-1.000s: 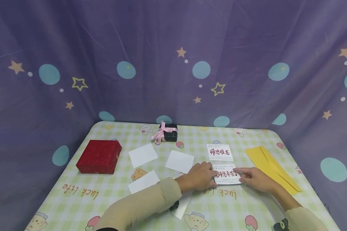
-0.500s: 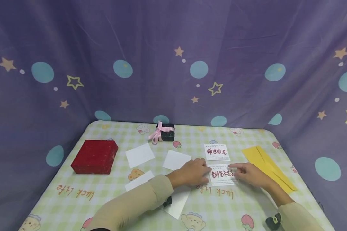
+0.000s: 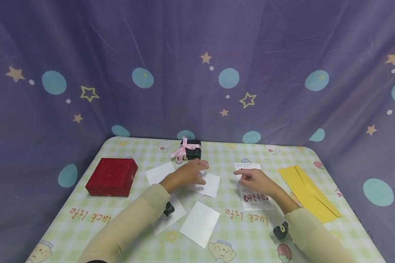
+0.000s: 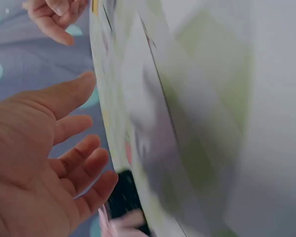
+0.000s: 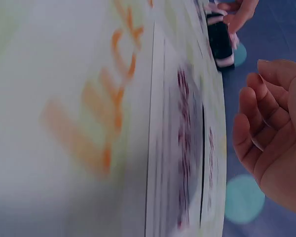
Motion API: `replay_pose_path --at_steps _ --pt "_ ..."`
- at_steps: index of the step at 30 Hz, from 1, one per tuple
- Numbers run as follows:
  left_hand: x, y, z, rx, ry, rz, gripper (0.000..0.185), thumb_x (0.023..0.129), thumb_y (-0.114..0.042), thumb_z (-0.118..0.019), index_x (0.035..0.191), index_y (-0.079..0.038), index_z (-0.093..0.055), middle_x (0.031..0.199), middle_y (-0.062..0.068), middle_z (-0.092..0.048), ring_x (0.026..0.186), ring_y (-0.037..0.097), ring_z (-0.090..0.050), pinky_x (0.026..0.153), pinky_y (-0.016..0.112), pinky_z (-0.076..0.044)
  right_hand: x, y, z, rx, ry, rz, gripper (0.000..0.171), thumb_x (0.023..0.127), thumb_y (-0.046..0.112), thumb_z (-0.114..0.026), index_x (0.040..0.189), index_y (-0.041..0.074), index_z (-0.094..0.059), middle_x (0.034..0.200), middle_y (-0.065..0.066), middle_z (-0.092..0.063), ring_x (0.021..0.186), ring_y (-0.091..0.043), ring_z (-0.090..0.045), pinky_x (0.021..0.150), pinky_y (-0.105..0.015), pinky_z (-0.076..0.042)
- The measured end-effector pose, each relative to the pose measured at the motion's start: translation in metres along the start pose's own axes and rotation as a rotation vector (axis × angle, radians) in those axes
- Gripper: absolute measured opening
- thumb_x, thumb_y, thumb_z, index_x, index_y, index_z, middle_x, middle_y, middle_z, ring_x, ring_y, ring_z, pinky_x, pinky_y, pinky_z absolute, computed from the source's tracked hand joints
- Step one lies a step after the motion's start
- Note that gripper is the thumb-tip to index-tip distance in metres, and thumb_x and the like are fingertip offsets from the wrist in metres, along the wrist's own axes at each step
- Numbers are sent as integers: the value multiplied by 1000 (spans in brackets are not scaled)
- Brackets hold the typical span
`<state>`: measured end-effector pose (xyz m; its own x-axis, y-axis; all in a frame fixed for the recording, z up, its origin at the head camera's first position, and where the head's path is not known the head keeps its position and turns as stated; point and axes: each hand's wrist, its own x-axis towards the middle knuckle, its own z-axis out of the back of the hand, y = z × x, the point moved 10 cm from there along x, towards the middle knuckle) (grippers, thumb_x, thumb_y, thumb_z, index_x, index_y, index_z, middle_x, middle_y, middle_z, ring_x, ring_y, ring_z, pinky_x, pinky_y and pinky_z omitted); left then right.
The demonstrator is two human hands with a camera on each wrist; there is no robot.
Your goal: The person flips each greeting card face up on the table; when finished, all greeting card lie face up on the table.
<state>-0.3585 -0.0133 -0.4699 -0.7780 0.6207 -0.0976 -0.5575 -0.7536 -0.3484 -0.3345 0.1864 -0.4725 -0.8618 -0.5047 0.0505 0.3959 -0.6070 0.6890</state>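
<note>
My left hand [image 3: 185, 174] reaches over a blank white card [image 3: 213, 185], its shadow falling on that card in the left wrist view. Thumb and fingers are spread loosely with nothing between them. My right hand [image 3: 258, 182] hovers above two printed cards, index finger pointing left and the other fingers loosely bent. It holds nothing. The nearer printed card [image 3: 257, 201] shows red writing. The farther printed card [image 3: 248, 166] is mostly hidden by the right hand. Both lie on the table one behind the other, also visible beyond the palm in the right wrist view.
More blank cards [image 3: 200, 223] lie left of centre, some partly under the left forearm. A red box [image 3: 112, 177] stands at the left, a black box [image 3: 194, 150] with pink ribbon at the back. A yellow envelope [image 3: 307, 193] lies right, on the checked tablecloth [image 3: 145, 252].
Both hands have let go of the nearer printed card. My left hand has moved left and back to the blank card; my right hand has moved back and left over the farther printed card.
</note>
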Motion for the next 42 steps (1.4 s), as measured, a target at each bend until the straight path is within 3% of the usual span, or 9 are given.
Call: replay_pose_path --at_steps 5,10,15,20,36,42 --pt "-11 30 -9 10 59 65 81 81 -32 -87 150 -11 -51 136 17 -54 126 31 -51 107 44 -46 28 4 -27 -11 34 9 40 94 15 -68 133 6 -66 86 3 -72 67 -3 -58 65 -22 -50" --pt "-17 41 -15 46 95 81 87 78 -34 -88 152 -12 -48 139 18 -52 128 32 -49 110 45 -44 46 -2 -47 -42 56 -45 42 94 20 -71 135 13 -66 82 7 -69 65 -7 -56 62 -23 -48" --pt "-16 43 -19 78 102 83 88 80 -38 -87 154 -14 -46 139 15 -50 127 29 -50 108 42 -45 50 -6 -53 -124 41 -98 42 91 26 -75 132 17 -69 74 9 -62 62 -8 -52 62 -24 -44" --pt "-15 44 -18 91 90 88 88 78 -39 -88 152 -14 -48 137 14 -52 125 28 -50 106 42 -46 49 -6 -53 -153 16 -96 42 89 26 -77 130 16 -70 69 10 -59 58 -7 -48 60 -22 -42" --pt "-11 50 -11 60 89 173 85 70 -34 -94 142 -15 -54 136 15 -53 123 30 -53 109 48 -46 53 0 -58 -137 7 -84 39 87 29 -79 125 20 -73 74 10 -61 65 -8 -52 64 -24 -44" --pt "-10 46 -9 52 113 202 84 67 -32 -96 138 -14 -55 132 14 -53 120 29 -52 108 46 -46 54 -1 -62 -109 14 -140 39 85 26 -82 122 21 -74 76 10 -62 67 -9 -53 69 -26 -44"
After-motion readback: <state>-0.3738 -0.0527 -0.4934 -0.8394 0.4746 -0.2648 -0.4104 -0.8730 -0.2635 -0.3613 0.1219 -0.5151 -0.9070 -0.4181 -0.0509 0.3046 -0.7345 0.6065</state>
